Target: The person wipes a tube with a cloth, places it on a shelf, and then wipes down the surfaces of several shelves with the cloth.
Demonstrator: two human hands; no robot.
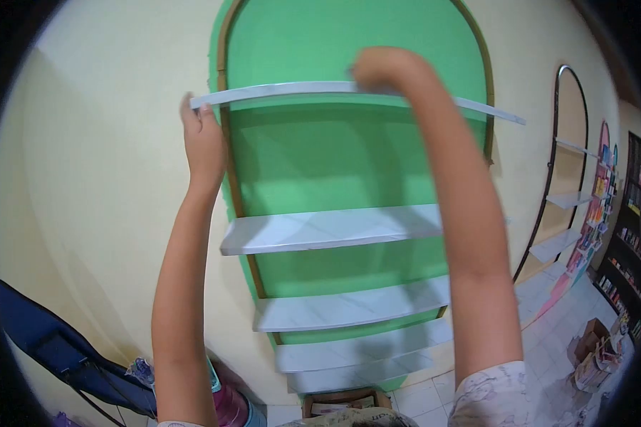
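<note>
A white marbled top shelf (292,89) crosses the green arched wall panel (320,156) high up. Its left end is between the thumb and fingers of my left hand (204,139). My right hand (383,67) is curled at the upper side of this shelf, right of its middle, and blurred by motion. A small dark bit shows at its fingers, too unclear to name. Below, a wider white shelf (327,229) spans the panel, its right part hidden behind my right forearm. Another white shelf (349,309) and further ones lie lower down.
A dark blue folded board (35,334) leans at the lower left, near a maroon container (229,404). An open cardboard box (345,400) sits on the floor below the shelves. To the right are a dark-edged arched shelf unit (554,160), filled racks and a dark bookcase (623,263).
</note>
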